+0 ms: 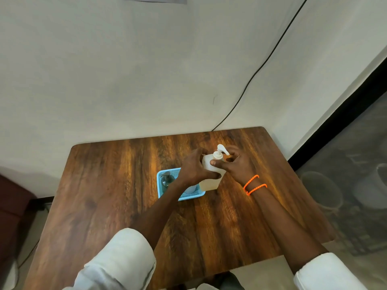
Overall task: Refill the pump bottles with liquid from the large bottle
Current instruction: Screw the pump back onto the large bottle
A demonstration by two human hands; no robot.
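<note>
A large white bottle (210, 181) with a white pump head (219, 152) stands on the wooden table (117, 185), just right of a blue mesh basket (160, 192). My left hand (193, 168) grips the bottle's body from the left. My right hand (232, 163) curls around the pump collar, thumb on the bottle's shoulder. A dark pump bottle (167, 180) stands in the basket's left part. Another pale bottle (191, 189) in the basket is mostly hidden under my left forearm.
The table stands against a pale wall (146, 80), with a black cable (261, 65) running down behind its far edge. To the right lies a dark floor with pale round containers (322, 191). Orange bands (254, 185) circle my right wrist.
</note>
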